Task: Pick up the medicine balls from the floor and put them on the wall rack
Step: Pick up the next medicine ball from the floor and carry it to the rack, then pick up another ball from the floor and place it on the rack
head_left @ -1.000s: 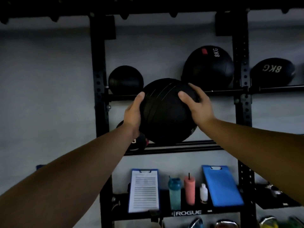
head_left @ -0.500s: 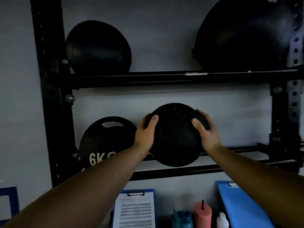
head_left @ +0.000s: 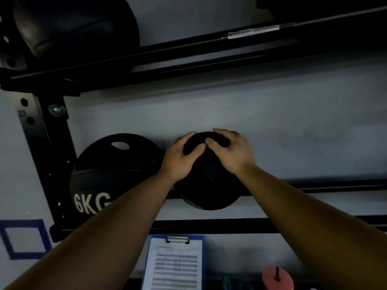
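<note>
A black medicine ball (head_left: 206, 183) sits between the two rails of the rack's middle shelf (head_left: 314, 188), against the grey wall. My left hand (head_left: 181, 159) lies over its upper left side and my right hand (head_left: 231, 154) over its upper right, both pressed on the ball with thumbs nearly touching on top. Directly left of it rests a black 6KG ball with a handle cut-out (head_left: 111, 174), touching or nearly touching the held ball.
The black rack upright (head_left: 45, 155) stands at the left. Another black ball (head_left: 73, 24) sits on the upper shelf rail (head_left: 188, 49). Below are a blue clipboard with paper (head_left: 174, 264), a pink bottle (head_left: 277, 278) and a blue tape square (head_left: 25, 239) on the wall.
The ball went from chest height in front of the rack down onto the middle shelf beside the 6KG ball. My hands slid from its sides to its top, and the view moved closer.
</note>
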